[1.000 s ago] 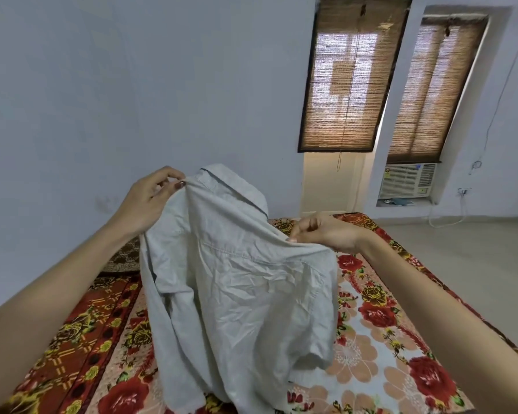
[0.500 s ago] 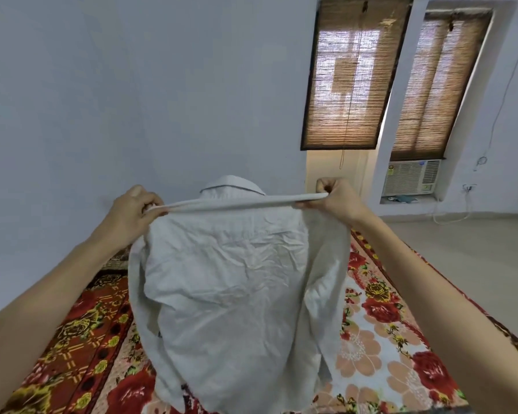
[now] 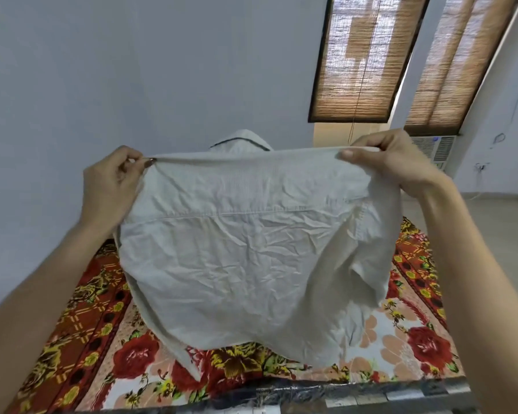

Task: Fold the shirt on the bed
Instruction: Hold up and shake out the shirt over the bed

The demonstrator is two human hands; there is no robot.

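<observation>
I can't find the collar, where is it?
In the head view, the collar pokes up behind the top edge of the shirt, centre, between the left hand and the right hand.

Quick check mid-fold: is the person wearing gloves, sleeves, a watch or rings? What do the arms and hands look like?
Both are bare. The left hand and right hand have no gloves, and no rings show. The left forearm and right forearm carry no sleeve, watch or bracelet as far as the frame reaches. One left fingernail looks dark, likely polished.
</observation>
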